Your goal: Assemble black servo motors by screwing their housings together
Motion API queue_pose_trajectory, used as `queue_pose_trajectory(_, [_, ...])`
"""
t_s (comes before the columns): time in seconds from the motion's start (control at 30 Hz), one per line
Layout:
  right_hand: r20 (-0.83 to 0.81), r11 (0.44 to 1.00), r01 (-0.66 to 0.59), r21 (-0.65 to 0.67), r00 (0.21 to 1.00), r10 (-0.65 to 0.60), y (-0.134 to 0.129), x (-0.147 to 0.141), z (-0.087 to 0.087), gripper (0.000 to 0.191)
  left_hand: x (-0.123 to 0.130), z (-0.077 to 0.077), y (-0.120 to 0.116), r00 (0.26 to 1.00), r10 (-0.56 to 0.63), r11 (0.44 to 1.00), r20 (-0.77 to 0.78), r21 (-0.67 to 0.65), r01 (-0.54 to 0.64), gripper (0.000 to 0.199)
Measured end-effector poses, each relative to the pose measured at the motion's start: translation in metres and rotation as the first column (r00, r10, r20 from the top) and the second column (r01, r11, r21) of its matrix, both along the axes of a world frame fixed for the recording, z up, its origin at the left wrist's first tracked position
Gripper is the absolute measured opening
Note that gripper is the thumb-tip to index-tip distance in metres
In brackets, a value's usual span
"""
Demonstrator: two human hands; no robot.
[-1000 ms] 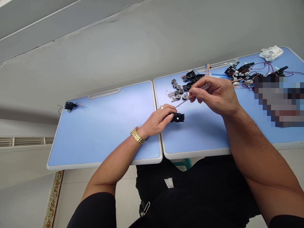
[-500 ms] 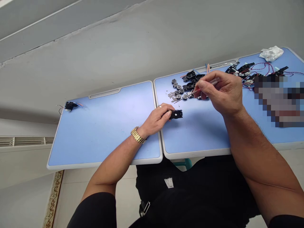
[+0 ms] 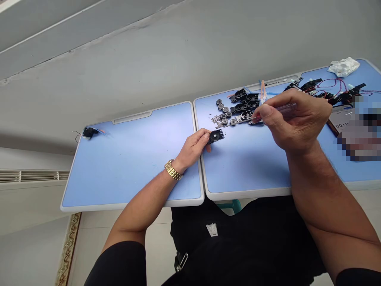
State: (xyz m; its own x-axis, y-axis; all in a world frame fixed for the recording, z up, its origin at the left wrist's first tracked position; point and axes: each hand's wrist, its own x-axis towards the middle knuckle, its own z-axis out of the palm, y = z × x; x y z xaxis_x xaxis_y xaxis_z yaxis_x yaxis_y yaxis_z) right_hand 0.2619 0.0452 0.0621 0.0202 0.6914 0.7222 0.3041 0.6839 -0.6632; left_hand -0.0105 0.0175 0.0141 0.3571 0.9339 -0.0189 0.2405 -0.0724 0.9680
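Note:
My left hand (image 3: 195, 147) grips a small black plastic housing (image 3: 216, 136) by its left end, held above the right-hand table. A pale round spot shows in the middle of the housing. In my right hand (image 3: 297, 119) is a screwdriver (image 3: 287, 110) with a clear handle, its thin shaft pointing left and down. The tip is close to a pile of small screws (image 3: 216, 120), just above the housing; whether it touches a screw I cannot tell. Round metal pieces (image 3: 225, 110) lie beside the screws, and several black housings (image 3: 239, 108) sit behind the shaft.
Black assemblies with red wires (image 3: 330, 96) lie at the back right, near crumpled white tissue (image 3: 343, 66). A phone (image 3: 339, 119), partly blurred out, rests by my right hand. One wired black unit (image 3: 89, 132) stands on the left table (image 3: 133, 167). A seam divides the two tables.
My left hand has turned and slightly raised the black housing, showing its round recess more. My right hand has shifted right with the screwdriver, whose shaft now lies flatter.

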Motion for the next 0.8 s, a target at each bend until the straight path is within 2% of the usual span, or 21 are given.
queue_pose_trajectory(0.17, [0.141, 1.000, 0.014, 0.024, 0.990, -0.017, -0.006, 0.000, 0.002, 0.014, 0.001, 0.000, 0.000, 0.998, 0.019, 1.000, -0.055, 0.000, -0.019, 0.047])
queue_pose_trajectory(0.33, [0.170, 0.997, -0.043, 0.058, 0.985, 0.033, -0.008, -0.005, 0.007, 0.014, 0.003, 0.001, -0.002, 0.996, 0.024, 0.999, -0.081, 0.029, -0.021, 0.045])
queue_pose_trajectory(0.5, [0.183, 0.999, -0.034, -0.041, 0.982, 0.041, -0.008, -0.008, 0.007, 0.016, 0.004, 0.002, -0.003, 0.995, 0.024, 0.998, -0.101, 0.054, -0.018, 0.043])
queue_pose_trajectory(0.67, [0.198, 0.997, -0.074, 0.008, 0.978, 0.071, -0.007, -0.008, 0.005, 0.015, 0.005, 0.004, -0.004, 0.993, 0.021, 0.997, -0.114, 0.071, -0.013, 0.042])
queue_pose_trajectory(0.8, [0.203, 0.993, -0.079, -0.086, 0.975, 0.095, -0.007, -0.009, 0.005, 0.017, 0.006, 0.005, -0.004, 0.993, 0.018, 0.996, -0.120, 0.090, -0.008, 0.040])
